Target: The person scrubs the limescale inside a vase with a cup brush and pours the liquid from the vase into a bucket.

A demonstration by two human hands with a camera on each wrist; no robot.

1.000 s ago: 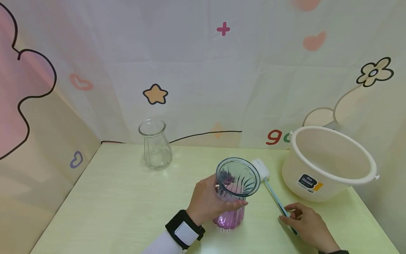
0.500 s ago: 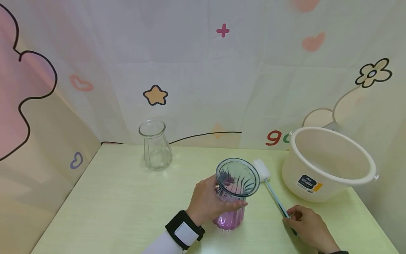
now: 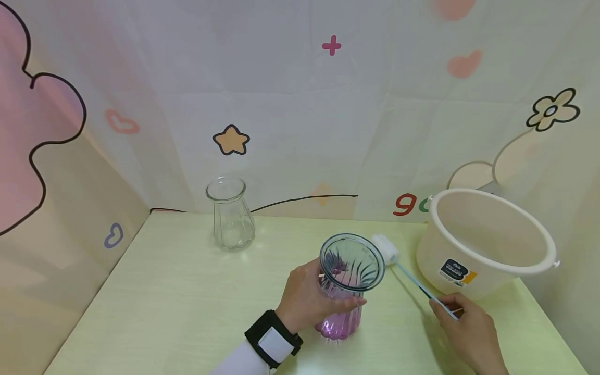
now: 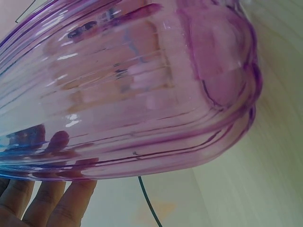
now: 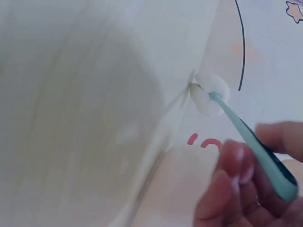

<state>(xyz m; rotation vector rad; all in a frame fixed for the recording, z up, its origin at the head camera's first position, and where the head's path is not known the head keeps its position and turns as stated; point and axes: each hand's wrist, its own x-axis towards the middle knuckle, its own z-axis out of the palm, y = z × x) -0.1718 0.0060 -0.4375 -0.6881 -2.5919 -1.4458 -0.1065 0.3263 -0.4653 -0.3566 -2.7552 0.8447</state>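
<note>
A ribbed glass vase, blue-green at the rim and purple at the base, stands tilted in front of me. My left hand grips it around its upper body, thumb on the near side. In the left wrist view the purple vase fills most of the picture, with fingertips along its side. My right hand pinches the pale blue handle of a sponge brush near its end. The brush's white sponge head is just right of the vase rim. In the right wrist view the handle lies between thumb and fingers.
Farther back on the left, a clear glass vase stands upright on the pale table. A cream bucket occupies the right rear, close beyond my right hand. A printed cloth backdrop rises behind the table.
My right hand has taken hold of the brush handle and lifted that end off the table, shifting it slightly right and up. The left hand and the vase have stayed put.
</note>
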